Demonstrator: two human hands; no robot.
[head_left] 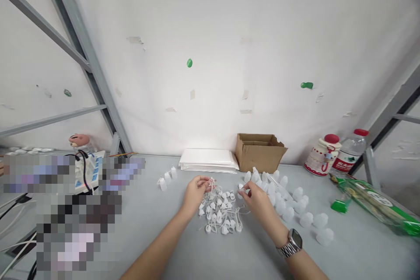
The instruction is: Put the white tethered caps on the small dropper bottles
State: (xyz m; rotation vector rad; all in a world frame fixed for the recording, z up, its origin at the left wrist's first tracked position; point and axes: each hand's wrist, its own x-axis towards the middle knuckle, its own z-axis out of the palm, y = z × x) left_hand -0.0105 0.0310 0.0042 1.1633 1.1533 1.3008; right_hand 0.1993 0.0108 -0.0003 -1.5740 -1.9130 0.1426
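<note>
My left hand (194, 193) is closed in a pinch on a small white cap with a cord (212, 181), raised just above the far edge of a pile of similar white corded caps (219, 211). My right hand (255, 196) has its fingertips pinched around a small frosted white plastic shell (240, 187), mostly covered by the fingers. Beside and behind that hand lie several frosted white shells (280, 205), spread toward the right. Left of my left hand, three white pieces with caps and cords (168, 178) stand in a row.
A stack of flat white packages (209, 159) and an open cardboard box (259, 157) sit against the wall. Right are a red-lidded jar (320, 157), a water bottle (349, 153) and a green plastic package (377, 203). Left is a power strip (87, 173) with cables.
</note>
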